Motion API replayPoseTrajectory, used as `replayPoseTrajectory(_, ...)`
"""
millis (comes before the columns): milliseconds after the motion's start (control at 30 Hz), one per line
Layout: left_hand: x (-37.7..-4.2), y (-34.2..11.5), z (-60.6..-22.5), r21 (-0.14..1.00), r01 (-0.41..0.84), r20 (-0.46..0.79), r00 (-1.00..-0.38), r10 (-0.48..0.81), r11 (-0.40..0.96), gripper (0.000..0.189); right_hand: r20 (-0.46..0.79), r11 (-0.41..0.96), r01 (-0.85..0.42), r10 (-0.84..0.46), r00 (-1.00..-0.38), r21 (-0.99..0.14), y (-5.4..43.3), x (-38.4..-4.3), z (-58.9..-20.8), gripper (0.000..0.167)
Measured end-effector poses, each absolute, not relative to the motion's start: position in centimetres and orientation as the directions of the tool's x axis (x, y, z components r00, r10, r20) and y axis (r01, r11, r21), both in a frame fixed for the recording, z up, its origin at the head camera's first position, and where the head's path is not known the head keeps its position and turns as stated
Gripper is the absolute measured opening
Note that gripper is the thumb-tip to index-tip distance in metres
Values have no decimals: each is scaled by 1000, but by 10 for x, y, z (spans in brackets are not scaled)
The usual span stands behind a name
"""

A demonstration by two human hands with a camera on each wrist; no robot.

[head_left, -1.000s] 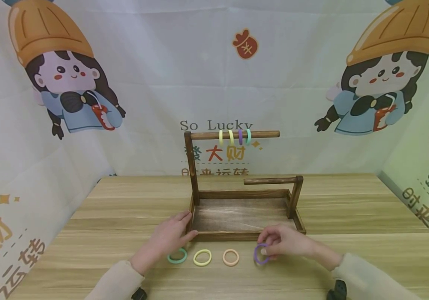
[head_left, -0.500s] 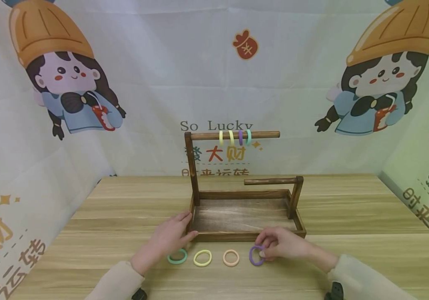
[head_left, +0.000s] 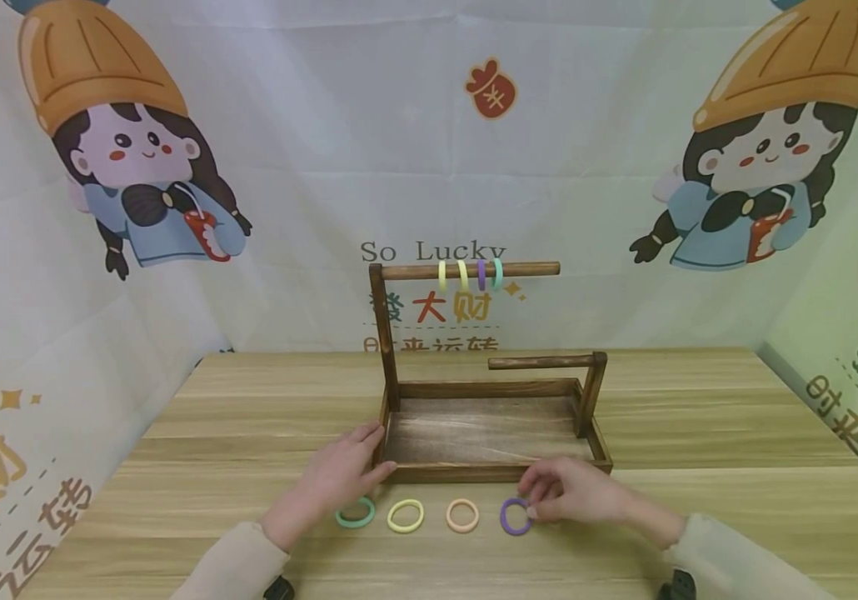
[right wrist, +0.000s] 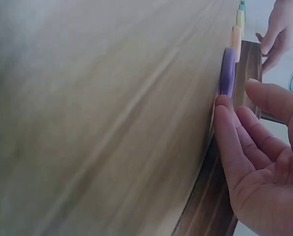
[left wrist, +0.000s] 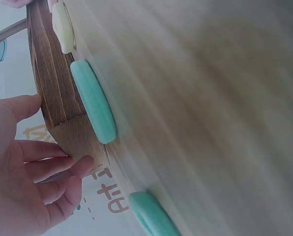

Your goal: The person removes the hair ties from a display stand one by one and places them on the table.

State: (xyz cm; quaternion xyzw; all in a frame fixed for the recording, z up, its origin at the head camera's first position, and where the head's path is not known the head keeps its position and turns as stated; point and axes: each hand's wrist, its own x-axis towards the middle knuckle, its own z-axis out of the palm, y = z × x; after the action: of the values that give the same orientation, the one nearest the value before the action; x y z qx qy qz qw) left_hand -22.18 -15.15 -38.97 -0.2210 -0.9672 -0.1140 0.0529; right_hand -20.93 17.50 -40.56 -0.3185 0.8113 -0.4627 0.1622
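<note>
My right hand [head_left: 577,492] is low over the table in front of the rack, a fingertip touching the edge of a purple ring [head_left: 505,518]. In the right wrist view the thumb stands apart from that ring [right wrist: 227,73], which lies flat. My left hand [head_left: 333,473] rests at the front left corner of the dark wooden rack [head_left: 466,473], thumb by the front wall and fingers along the side. In a row left of the purple ring lie an orange ring [head_left: 450,516], a yellow ring [head_left: 403,530] and a teal ring [head_left: 355,525], partly beside my left wrist.
On the rack's tall upper bar [head_left: 534,269] hang two pale yellow rings [head_left: 441,275], a purple one [head_left: 481,275] and a teal one [head_left: 498,274]. A shorter bar [head_left: 541,362] juts leftward from the right post. A printed cloth [head_left: 309,167] stands behind the table.
The purple ring has shifted slightly left and now lies flat at the row's right end. My right thumb and fingers have let go of it. The left hand stays put.
</note>
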Motion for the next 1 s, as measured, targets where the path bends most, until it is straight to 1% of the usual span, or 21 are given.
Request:
replayPoseTrajectory(233,-223,-152,-390,189,440,152,-896,417,878,59,49,379,-414,-685,-727,-828,186,-213,-393,26)
replayPoseTrajectory(333,-222,-152,-390,187,442,152,-895,419,877,60,80,343,-425,-693,-717,-838,190,-218,-384,28)
replayPoseTrajectory(433,-222,-152,-389,188,442,153,-895,419,877,60,106,318,-428,-686,-720,-846,194,-223,-373,29)
replayPoseTrajectory(567,-222,-152,-389,187,442,153,-895,418,877,60,137,343,-449,-650,-748,-825,198,-228,-359,26)
replayPoseTrajectory(700,-223,-152,-391,181,447,155,-893,423,876,59,153,369,-443,-602,-784,-817,201,-232,-344,26)
replayPoseTrajectory(1000,-223,-153,-392,194,452,165,-890,425,871,60,201,338,-416,-520,-830,-844,205,-243,-313,30)
